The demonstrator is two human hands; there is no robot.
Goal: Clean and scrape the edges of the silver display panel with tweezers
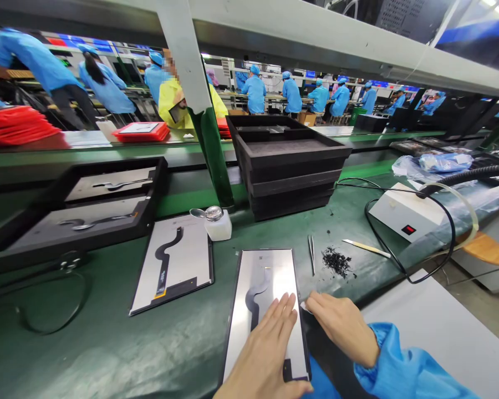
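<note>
A silver display panel [261, 277] with a curved black flex cable lies face down on the green bench in front of me. My left hand [266, 349] rests flat on its lower half, fingers together and stretched out. My right hand [343, 327] sits at the panel's right edge, its fingertips pinching a small white scrap; what it is I cannot tell. A second panel [174, 263] of the same kind lies to the left.
Tweezers [311, 252], a heap of black scraps [336, 260] and a flat pale tool [366, 247] lie beyond the panel. A small white dispenser bottle [217, 221], stacked black trays [289, 166], a white box [403, 213] with cables, and a tray of panels [87, 205] surround it. People in blue coats work behind.
</note>
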